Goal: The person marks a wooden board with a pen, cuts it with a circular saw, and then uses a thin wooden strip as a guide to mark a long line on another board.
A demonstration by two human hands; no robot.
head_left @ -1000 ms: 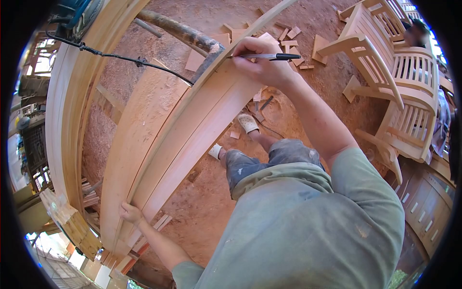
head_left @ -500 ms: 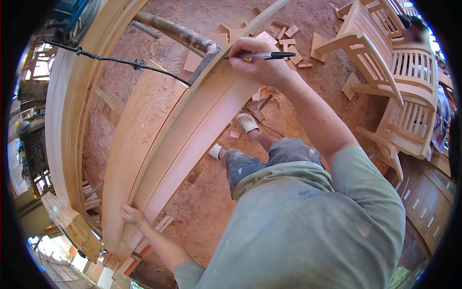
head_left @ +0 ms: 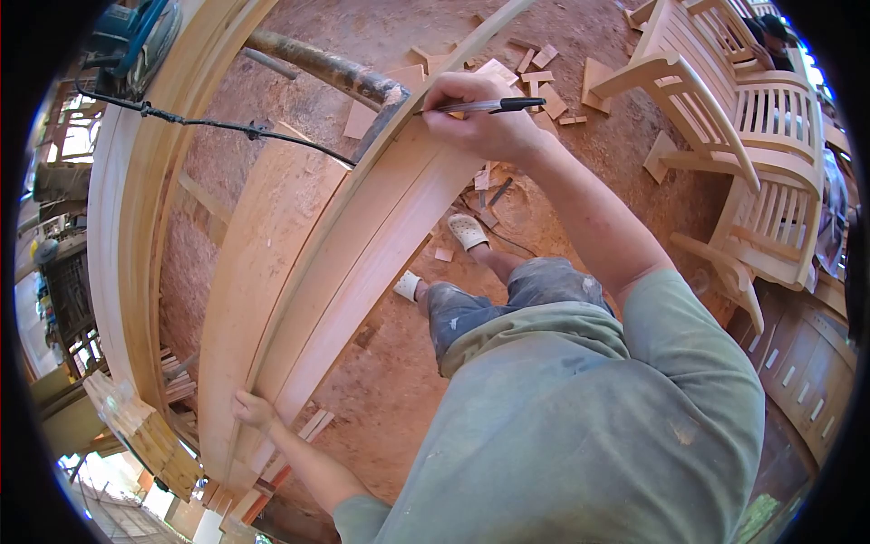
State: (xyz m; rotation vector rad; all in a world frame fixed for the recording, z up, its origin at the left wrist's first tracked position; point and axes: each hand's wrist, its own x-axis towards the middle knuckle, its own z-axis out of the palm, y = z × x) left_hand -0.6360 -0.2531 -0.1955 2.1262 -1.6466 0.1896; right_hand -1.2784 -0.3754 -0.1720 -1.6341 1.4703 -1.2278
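A pen [head_left: 485, 106] with a black cap end is pinched in my right hand [head_left: 476, 113], its tip at the edge of a thin wooden strip [head_left: 317, 222]. The strip runs lengthwise over wide pale boards [head_left: 362, 236]. Near the strip's lower end, my left hand [head_left: 254, 409] is closed on its edge; the fingertips are partly hidden.
Wooden chairs [head_left: 698, 100] stand at the right, with a person [head_left: 775, 41] behind them. Wood offcuts [head_left: 544, 91] lie on the dusty floor. A black cable [head_left: 208, 123] crosses from a blue power tool [head_left: 136, 45] to the boards. A metal pipe [head_left: 317, 63] lies beyond.
The right hand and pen have shifted slightly left. The left hand remains at the strip's lower end, appearing slightly lower in view.
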